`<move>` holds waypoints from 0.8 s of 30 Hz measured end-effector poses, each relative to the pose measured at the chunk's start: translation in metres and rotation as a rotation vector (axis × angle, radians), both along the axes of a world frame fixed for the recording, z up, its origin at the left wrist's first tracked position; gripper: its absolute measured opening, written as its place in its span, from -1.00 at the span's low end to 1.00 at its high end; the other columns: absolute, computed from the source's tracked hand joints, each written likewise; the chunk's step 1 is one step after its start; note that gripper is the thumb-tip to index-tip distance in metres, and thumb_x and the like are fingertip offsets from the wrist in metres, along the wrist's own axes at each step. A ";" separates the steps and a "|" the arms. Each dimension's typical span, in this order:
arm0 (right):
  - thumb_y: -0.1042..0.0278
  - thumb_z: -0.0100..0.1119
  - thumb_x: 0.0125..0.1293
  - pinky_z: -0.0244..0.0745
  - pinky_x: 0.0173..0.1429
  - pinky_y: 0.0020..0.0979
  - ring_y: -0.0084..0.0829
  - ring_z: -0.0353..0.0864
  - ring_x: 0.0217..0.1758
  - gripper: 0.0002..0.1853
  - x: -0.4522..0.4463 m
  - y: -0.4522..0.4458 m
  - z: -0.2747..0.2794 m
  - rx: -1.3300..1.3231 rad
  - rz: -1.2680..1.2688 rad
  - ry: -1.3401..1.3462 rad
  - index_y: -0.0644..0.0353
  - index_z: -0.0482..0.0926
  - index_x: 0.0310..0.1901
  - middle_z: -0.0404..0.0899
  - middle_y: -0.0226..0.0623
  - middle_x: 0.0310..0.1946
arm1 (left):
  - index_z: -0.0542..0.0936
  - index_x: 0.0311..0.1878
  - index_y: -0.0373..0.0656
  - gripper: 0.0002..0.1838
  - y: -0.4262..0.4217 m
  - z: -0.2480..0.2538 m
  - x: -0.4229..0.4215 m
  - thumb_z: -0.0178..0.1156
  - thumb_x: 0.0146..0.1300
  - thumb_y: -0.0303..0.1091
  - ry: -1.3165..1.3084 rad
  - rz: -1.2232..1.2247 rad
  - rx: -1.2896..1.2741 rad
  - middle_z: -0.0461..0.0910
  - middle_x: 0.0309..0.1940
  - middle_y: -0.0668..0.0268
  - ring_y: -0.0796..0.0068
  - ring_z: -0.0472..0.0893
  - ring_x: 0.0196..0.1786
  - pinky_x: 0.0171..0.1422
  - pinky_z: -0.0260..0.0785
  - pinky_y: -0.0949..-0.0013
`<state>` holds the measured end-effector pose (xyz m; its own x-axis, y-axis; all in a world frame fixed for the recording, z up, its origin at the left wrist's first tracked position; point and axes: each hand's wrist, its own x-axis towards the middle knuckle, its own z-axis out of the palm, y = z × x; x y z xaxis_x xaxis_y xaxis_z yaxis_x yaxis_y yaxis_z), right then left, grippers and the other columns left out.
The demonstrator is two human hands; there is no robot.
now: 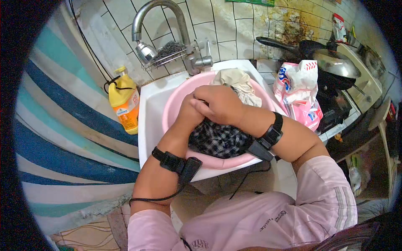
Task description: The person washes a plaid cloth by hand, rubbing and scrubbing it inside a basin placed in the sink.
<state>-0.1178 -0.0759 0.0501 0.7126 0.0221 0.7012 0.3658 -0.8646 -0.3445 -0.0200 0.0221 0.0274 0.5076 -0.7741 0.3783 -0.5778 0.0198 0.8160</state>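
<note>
Both hands meet above a pink basin [169, 104] that sits in the white sink. My left hand [193, 112] is closed, pressed against my right hand [220, 102], which is curled over it with the knuckles up. A black-and-white checked cloth [220, 140] bunches out below them, and a dark bit of fabric shows between the hands. Both hands appear to grip this cloth, though most fingertips are hidden. Behind my right hand, a cream cloth [240, 81] lies in the basin against its far rim.
A curved faucet [161, 6] rises behind the white sink [144, 125], beside a wire rack [169, 58] with a scouring pad. At left stands a yellow-orange bottle [124, 100]. A detergent bag [297, 94] is at right, near a stove with a lidded pan [335, 62]. Straps with dark devices circle both forearms.
</note>
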 end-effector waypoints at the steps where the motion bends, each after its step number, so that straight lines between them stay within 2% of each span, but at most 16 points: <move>1: 0.16 0.01 0.34 0.38 -0.28 -0.10 0.09 0.49 -0.33 -0.72 0.005 -0.003 -0.005 0.038 -0.088 0.099 0.22 0.42 -0.36 0.46 0.03 -0.49 | 0.57 -0.16 -0.32 -0.60 0.001 0.003 -0.002 0.11 -0.19 -0.57 -0.001 0.003 0.002 0.63 -0.32 0.07 0.23 0.62 -0.19 -0.06 0.40 0.32; 3: 0.15 0.00 0.35 0.38 -0.27 -0.09 0.10 0.49 -0.33 -0.72 0.015 -0.017 -0.011 0.093 -0.130 0.094 0.22 0.41 -0.36 0.46 0.04 -0.49 | 0.58 -0.16 -0.30 -0.61 0.002 0.011 -0.009 0.13 -0.19 -0.56 0.100 0.208 0.265 0.64 -0.29 0.10 0.24 0.62 -0.17 -0.04 0.40 0.34; 4: 0.15 -0.02 0.37 0.38 -0.26 -0.08 0.11 0.49 -0.33 -0.71 0.019 -0.026 -0.013 0.145 -0.174 0.089 0.22 0.41 -0.36 0.46 0.06 -0.49 | 0.58 -0.16 -0.30 -0.61 0.003 0.012 -0.009 0.13 -0.19 -0.56 0.102 0.209 0.261 0.64 -0.29 0.10 0.24 0.62 -0.17 -0.04 0.40 0.34; 5: 0.09 -0.12 0.38 0.41 -0.18 0.05 0.10 0.56 -0.27 -0.67 0.025 -0.034 -0.014 0.190 -0.215 0.153 0.20 0.47 -0.31 0.57 0.01 -0.37 | 0.58 -0.15 -0.31 -0.62 0.004 0.013 -0.009 0.13 -0.16 -0.55 0.066 0.168 0.198 0.64 -0.28 0.09 0.22 0.62 -0.15 -0.03 0.40 0.32; 9: 0.08 -0.09 0.36 0.42 -0.19 0.03 0.09 0.56 -0.29 -0.67 0.018 -0.029 -0.014 0.178 -0.307 0.181 0.19 0.48 -0.32 0.57 0.00 -0.38 | 0.56 -0.14 -0.34 -0.61 0.004 0.007 -0.008 0.13 -0.15 -0.54 -0.066 0.137 0.001 0.63 -0.28 0.07 0.22 0.62 -0.12 -0.03 0.40 0.29; 10: 0.07 -0.07 0.35 0.43 -0.20 0.03 0.08 0.56 -0.30 -0.67 0.012 -0.017 -0.012 0.136 -0.241 0.129 0.18 0.49 -0.33 0.57 0.00 -0.40 | 0.56 -0.14 -0.34 -0.61 0.004 0.007 -0.008 0.13 -0.15 -0.54 -0.071 0.134 0.007 0.63 -0.28 0.07 0.22 0.62 -0.12 -0.03 0.40 0.29; 12: 0.06 -0.05 0.34 0.43 -0.22 0.02 0.08 0.56 -0.31 -0.68 0.010 -0.010 -0.009 0.090 -0.173 0.074 0.17 0.49 -0.34 0.57 0.00 -0.41 | 0.56 -0.13 -0.34 -0.55 0.003 0.008 -0.007 0.13 -0.24 -0.58 0.151 0.137 0.009 0.63 -0.29 0.08 0.30 0.61 -0.13 -0.05 0.40 0.30; 14: 0.05 -0.02 0.31 0.44 -0.24 0.01 0.08 0.56 -0.33 -0.68 0.011 -0.011 -0.009 0.053 -0.159 0.075 0.16 0.49 -0.35 0.57 -0.01 -0.44 | 0.57 -0.16 -0.33 -0.58 0.002 0.004 -0.004 0.13 -0.24 -0.57 0.106 0.161 0.077 0.64 -0.31 0.11 0.34 0.61 -0.16 -0.07 0.40 0.32; 15: 0.06 -0.02 0.32 0.45 -0.24 0.01 0.09 0.56 -0.33 -0.68 0.015 -0.017 -0.008 0.112 -0.269 0.149 0.17 0.49 -0.34 0.57 -0.01 -0.46 | 0.58 -0.18 -0.32 -0.60 0.002 0.003 -0.004 0.13 -0.23 -0.56 0.062 0.181 0.145 0.64 -0.33 0.13 0.37 0.61 -0.18 -0.10 0.40 0.34; 16: 0.06 -0.02 0.32 0.45 -0.24 0.01 0.09 0.56 -0.33 -0.68 0.021 -0.026 -0.012 0.109 -0.270 0.151 0.17 0.49 -0.34 0.57 -0.01 -0.46 | 0.58 -0.18 -0.32 -0.60 0.003 0.005 -0.006 0.13 -0.23 -0.56 0.065 0.180 0.143 0.64 -0.33 0.13 0.37 0.61 -0.18 -0.10 0.40 0.34; 18: 0.07 -0.02 0.32 0.44 -0.23 0.02 0.10 0.55 -0.35 -0.68 0.028 -0.036 -0.013 0.146 -0.386 0.161 0.19 0.48 -0.35 0.56 0.00 -0.47 | 0.59 -0.26 -0.34 -0.71 0.004 0.010 -0.009 0.12 -0.16 -0.53 0.099 -0.012 0.134 0.63 -0.41 0.12 0.31 0.63 -0.23 -0.14 0.41 0.31; 19: 0.07 -0.03 0.32 0.44 -0.22 0.02 0.09 0.56 -0.34 -0.68 0.024 -0.033 -0.014 0.123 -0.379 0.162 0.19 0.48 -0.34 0.56 0.01 -0.46 | 0.58 -0.30 -0.38 -0.76 0.002 0.005 -0.009 0.13 -0.12 -0.51 0.100 0.004 0.115 0.63 -0.46 0.10 0.20 0.64 -0.27 -0.17 0.41 0.26; 20: 0.07 -0.03 0.32 0.44 -0.22 0.02 0.09 0.56 -0.34 -0.68 0.021 -0.026 -0.016 0.126 -0.381 0.159 0.19 0.48 -0.34 0.56 0.01 -0.46 | 0.58 -0.30 -0.38 -0.76 -0.001 0.000 -0.007 0.13 -0.12 -0.51 0.097 0.002 0.117 0.63 -0.46 0.10 0.20 0.64 -0.27 -0.17 0.41 0.26; 22: 0.10 0.00 0.34 0.38 -0.29 -0.04 0.10 0.50 -0.36 -0.69 0.016 -0.009 -0.014 0.009 -0.205 0.025 0.18 0.45 -0.40 0.50 0.01 -0.49 | 0.58 -0.27 -0.41 -0.73 -0.005 -0.006 -0.003 0.13 -0.11 -0.52 0.122 0.292 0.132 0.64 -0.41 0.05 0.16 0.63 -0.24 -0.15 0.41 0.25; 24: 0.11 -0.01 0.35 0.38 -0.29 -0.05 0.09 0.49 -0.35 -0.69 0.013 -0.004 -0.010 -0.066 -0.095 0.009 0.18 0.44 -0.40 0.49 0.00 -0.49 | 0.58 -0.25 -0.41 -0.72 -0.005 -0.007 -0.003 0.13 -0.10 -0.53 0.111 0.252 0.108 0.64 -0.37 0.04 0.17 0.63 -0.22 -0.13 0.40 0.26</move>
<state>-0.1049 -0.0801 0.0402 0.7201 -0.0001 0.6938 0.2780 -0.9162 -0.2887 -0.0230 0.0169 0.0207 0.7224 -0.6516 0.2315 -0.4604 -0.2034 0.8641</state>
